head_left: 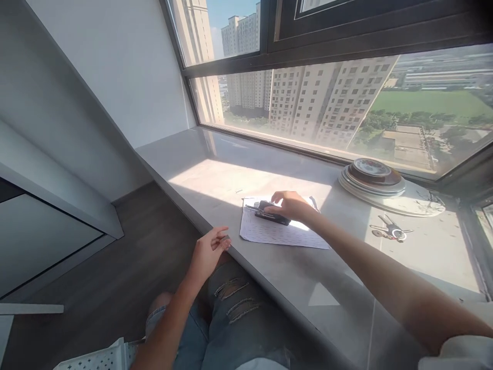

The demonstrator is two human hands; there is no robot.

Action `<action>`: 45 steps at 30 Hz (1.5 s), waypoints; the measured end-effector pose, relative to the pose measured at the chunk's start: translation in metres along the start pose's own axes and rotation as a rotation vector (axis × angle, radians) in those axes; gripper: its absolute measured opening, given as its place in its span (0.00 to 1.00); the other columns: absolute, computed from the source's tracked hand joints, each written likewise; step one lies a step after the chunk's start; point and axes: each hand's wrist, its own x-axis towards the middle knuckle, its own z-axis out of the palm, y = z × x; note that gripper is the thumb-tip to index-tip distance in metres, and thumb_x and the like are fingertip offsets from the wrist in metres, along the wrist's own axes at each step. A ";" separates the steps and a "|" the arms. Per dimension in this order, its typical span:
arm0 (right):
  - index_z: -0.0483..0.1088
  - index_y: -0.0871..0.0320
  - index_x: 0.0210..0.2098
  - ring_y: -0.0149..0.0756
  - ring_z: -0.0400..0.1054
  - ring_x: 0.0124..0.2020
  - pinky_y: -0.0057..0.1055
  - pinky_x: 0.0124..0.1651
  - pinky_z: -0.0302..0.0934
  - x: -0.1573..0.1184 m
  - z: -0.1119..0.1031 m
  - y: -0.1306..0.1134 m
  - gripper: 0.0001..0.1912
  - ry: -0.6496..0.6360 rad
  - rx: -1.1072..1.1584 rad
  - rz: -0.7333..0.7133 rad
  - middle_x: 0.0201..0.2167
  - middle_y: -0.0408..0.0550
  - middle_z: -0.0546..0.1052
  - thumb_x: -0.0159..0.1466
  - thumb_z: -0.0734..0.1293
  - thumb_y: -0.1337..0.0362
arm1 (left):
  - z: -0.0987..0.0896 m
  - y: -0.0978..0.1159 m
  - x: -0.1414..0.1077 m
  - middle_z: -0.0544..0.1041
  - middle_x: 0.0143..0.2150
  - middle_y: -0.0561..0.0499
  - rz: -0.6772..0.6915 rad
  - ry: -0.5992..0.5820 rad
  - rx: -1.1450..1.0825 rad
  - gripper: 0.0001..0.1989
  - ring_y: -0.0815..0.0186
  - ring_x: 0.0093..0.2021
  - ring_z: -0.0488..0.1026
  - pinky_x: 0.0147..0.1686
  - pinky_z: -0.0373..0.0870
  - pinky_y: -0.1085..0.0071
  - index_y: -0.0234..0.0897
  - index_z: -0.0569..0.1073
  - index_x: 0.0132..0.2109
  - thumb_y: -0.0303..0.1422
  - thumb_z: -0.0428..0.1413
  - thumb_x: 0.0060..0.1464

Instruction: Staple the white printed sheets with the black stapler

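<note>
A black stapler [272,214] with a metal strip along its side lies on lined sheets of paper [265,234] on the window ledge. My right hand [288,204] reaches over it from the right, fingers curled and closed on its top. Off the ledge's front edge, above my knee, my left hand [210,249] has its fingers bent together at a small greyish piece [226,238], too small to name. A pen-like thin object [252,207] shows at the left of the stapler, partly merging with it.
A stack of plates [372,177] stands on the ledge by the window at the right. Keys [391,231] lie in front of it. The grey ledge [185,149] runs along the window, with sunlight across it. A white perforated basket [96,358] sits at lower left.
</note>
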 end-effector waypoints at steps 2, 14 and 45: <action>0.76 0.54 0.44 0.43 0.74 0.40 0.35 0.39 0.64 -0.017 0.011 -0.001 0.21 0.106 -0.112 -0.037 0.43 0.50 0.81 0.64 0.77 0.45 | 0.016 -0.001 0.038 0.85 0.47 0.43 0.150 0.036 0.168 0.14 0.53 0.47 0.83 0.50 0.80 0.56 0.38 0.81 0.51 0.40 0.62 0.64; 0.70 0.57 0.61 0.49 0.70 0.46 0.39 0.46 0.58 -0.031 0.070 0.007 0.15 0.312 -0.469 -0.177 0.48 0.56 0.78 0.77 0.62 0.64 | 0.076 -0.013 0.137 0.81 0.46 0.47 0.607 -0.058 0.597 0.06 0.57 0.50 0.77 0.51 0.73 0.61 0.39 0.74 0.46 0.24 0.56 0.68; 0.67 0.59 0.65 0.52 0.66 0.53 0.44 0.51 0.59 -0.027 0.064 0.007 0.20 0.232 -0.266 -0.154 0.53 0.59 0.76 0.76 0.60 0.65 | 0.068 -0.018 0.139 0.86 0.49 0.45 0.393 -0.085 0.328 0.11 0.56 0.52 0.81 0.55 0.78 0.56 0.41 0.84 0.47 0.42 0.63 0.65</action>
